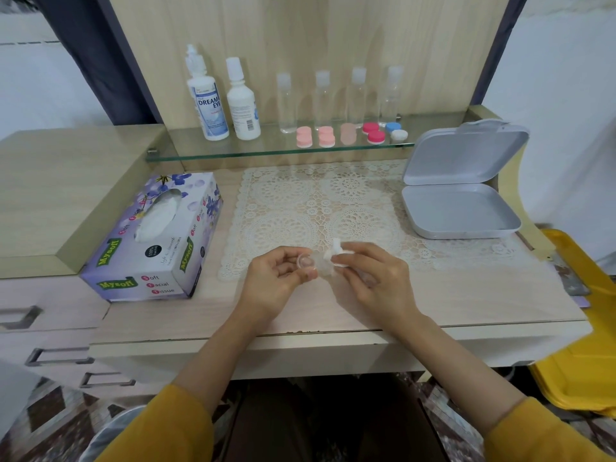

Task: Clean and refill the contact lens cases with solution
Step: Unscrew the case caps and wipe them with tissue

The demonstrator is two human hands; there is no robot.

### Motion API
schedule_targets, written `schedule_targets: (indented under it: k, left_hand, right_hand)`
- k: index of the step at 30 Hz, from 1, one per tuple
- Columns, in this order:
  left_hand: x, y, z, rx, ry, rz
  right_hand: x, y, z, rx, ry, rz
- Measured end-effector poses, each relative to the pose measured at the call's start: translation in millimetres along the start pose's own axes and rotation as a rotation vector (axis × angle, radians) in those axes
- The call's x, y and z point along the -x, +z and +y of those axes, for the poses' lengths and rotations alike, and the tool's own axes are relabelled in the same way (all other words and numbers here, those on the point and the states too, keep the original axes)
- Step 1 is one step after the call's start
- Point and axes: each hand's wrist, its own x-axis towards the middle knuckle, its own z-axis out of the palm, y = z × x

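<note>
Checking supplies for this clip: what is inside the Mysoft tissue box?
White tissue shows through the top opening of the Mysoft tissue box; how much remains is hidden by its walls.

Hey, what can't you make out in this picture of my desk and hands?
Head view:
- Clear case: fingers of the left hand cover part; wet or dry, cannot tell.
- White piece: blurred, half inside the right hand; tissue or cap, unclear.
- Bottle label: small print too small.
- Yellow container: cut by the right edge.

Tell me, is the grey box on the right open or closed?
Open. The grey box has its lid raised and leaning back, and its bare inside shows.
</note>
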Motion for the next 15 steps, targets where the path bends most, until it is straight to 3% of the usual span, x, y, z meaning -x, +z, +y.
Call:
schedule_targets:
  k: [5, 15]
  left_hand:
    - [0.0, -8.3, 5.4, -0.008, -0.005, -0.015]
    - [-2.5, -8.3, 13.4, -0.033, -0.076, -0.049]
  right_hand:
    - [-3.7, -3.9, 3.0, -0.009, 0.12, 0.113]
    - [-9.1, 2.1, -7.6, -0.088, 0.08, -0.035]
